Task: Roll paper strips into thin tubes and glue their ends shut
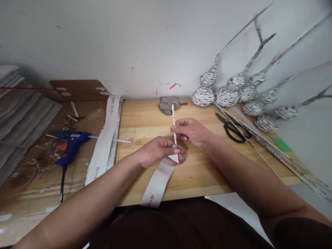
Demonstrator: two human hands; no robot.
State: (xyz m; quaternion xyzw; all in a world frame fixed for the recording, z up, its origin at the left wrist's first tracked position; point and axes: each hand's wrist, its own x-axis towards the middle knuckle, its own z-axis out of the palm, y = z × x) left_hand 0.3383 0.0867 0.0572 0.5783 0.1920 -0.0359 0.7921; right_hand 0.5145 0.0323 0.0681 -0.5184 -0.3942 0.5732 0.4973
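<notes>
A long paper strip (160, 180) with red markings hangs from my hands toward the table's front edge. Its upper end is rolled into a thin, speckled paper tube (174, 119) that stands up between my hands. My left hand (162, 151) pinches the folded paper at the tube's lower end. Just above, my right hand (190, 131) holds the tube's middle between thumb and fingers. Behind the tube's tip, a crumpled grey cloth (166, 104) lies near the wall.
A blue glue gun (70, 147) lies on cardboard at the left, beside stacked paper strips (102, 148). Black-handled scissors (234, 133) and long paper rods (275, 150) lie at the right. Several woven gourd shapes (203, 96) stand against the wall. A paper stack (23, 114) is far left.
</notes>
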